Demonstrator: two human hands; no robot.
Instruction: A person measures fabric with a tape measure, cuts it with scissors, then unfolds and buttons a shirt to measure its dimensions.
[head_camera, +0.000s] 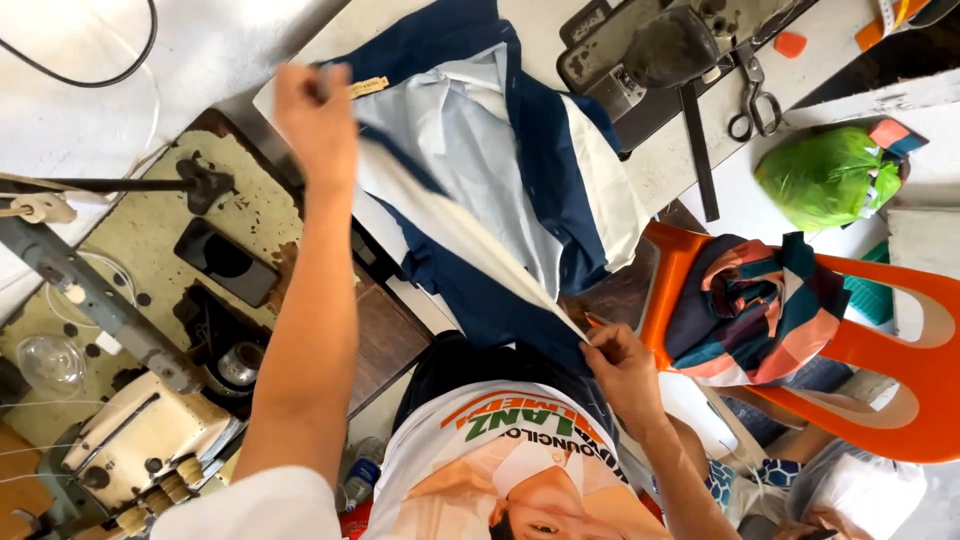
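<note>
A navy, light-blue and white garment (520, 170) lies spread over the worktable (690, 150) in front of me. My left hand (315, 115) is raised at the far side and pinches one end of a white fabric edge (470, 235). My right hand (620, 365) grips the other end close to my body, beside a small orange object. The edge runs taut and diagonal between both hands. My white printed shirt (500, 460) fills the bottom of the view.
A cream sewing machine (140, 440) with thread cones sits lower left on a stained table, near a dark phone (225, 262). Scissors (752, 100) and a dark machine head (665, 45) lie at the top. An orange chair (900, 360) holds multicoloured cloth (760, 305); a green bag (830, 175) lies right.
</note>
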